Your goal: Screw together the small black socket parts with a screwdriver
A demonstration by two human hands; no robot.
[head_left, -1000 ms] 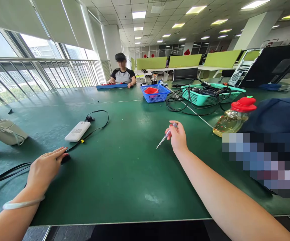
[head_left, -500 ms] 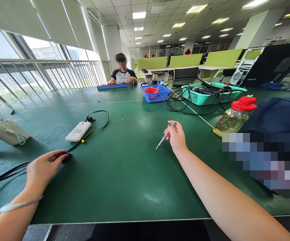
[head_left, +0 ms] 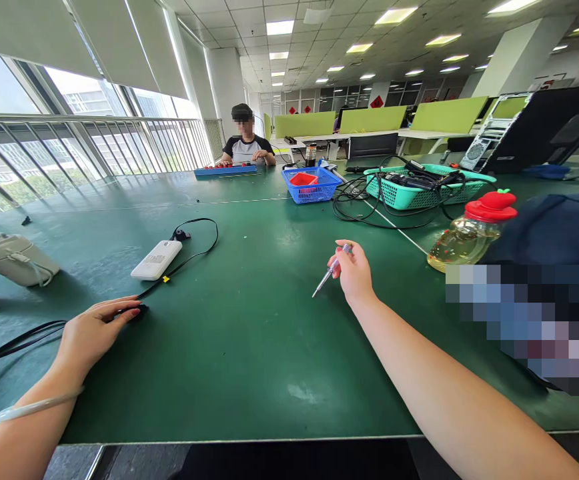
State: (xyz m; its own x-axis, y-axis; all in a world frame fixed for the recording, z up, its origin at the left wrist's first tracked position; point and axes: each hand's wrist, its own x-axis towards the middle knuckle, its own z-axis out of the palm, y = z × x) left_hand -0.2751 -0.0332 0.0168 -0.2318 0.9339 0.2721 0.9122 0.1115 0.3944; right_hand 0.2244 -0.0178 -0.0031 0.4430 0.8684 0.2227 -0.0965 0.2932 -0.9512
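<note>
The left hand (head_left: 93, 331) lies near the front edge of the green matted counter (head_left: 249, 347), its fingers (head_left: 128, 309) stretched flat and narrow over a small black plug-like piece (head_left: 139, 311) at the end of a thin black cable (head_left: 189, 257) — pressing rather than gripping it, as far as can be seen. To do this well I would judge it best to keep that piece pinned steady so it cannot slide on the mat. The right hand (head_left: 354, 272), farther in and to the right, pinches a slim clear-handled test-pen screwdriver (head_left: 330, 271), tip slanting down-left and clear of the counter — a light hold lets the tip be aimed finely. Beyond the plug lies a white rectangular power bank (head_left: 157, 259); at far right a red-capped bottle of yellow liquid (head_left: 469, 233), well apart.
</note>
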